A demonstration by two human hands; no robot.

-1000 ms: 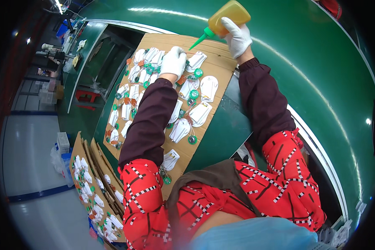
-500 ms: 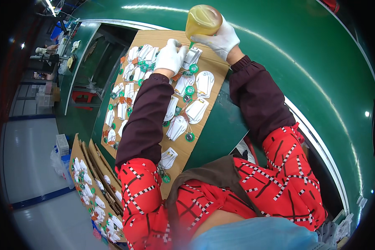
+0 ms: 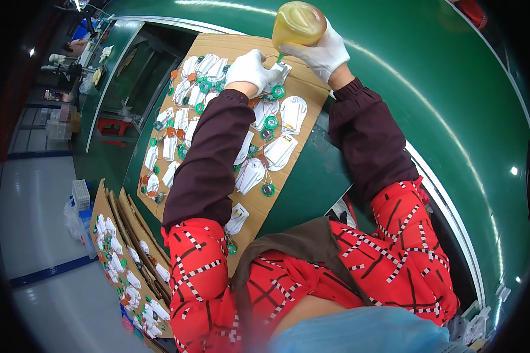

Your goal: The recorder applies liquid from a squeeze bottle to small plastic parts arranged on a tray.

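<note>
My right hand (image 3: 325, 56), in a white glove, grips a soft clear squeeze bottle (image 3: 298, 26) of yellowish liquid. It is tipped upside down, and its green nozzle points at a white plastic housing (image 3: 282, 70) near the far edge of a cardboard sheet (image 3: 259, 203). My left hand (image 3: 248, 70), also gloved, is closed at that housing's left side, fingers bent and thumb against it. The exact grip is partly hidden. Around my hands lie several more white housings (image 3: 292, 115), wired to round green-rimmed parts (image 3: 268, 189) and small green boards.
The cardboard lies on a green bench (image 3: 406, 112) with a pale metal edge. At lower left, more cardboard sheets (image 3: 123, 229) stand leaning, loaded with similar housings. Beyond the bench's left side is a red stool (image 3: 113, 126). Another person's arm (image 3: 76, 46) shows at far upper left.
The whole view has tilted slightly. Both hands stay at the same housing, the bottle still inverted over it, and my left thumb now reaches a little further toward it.
</note>
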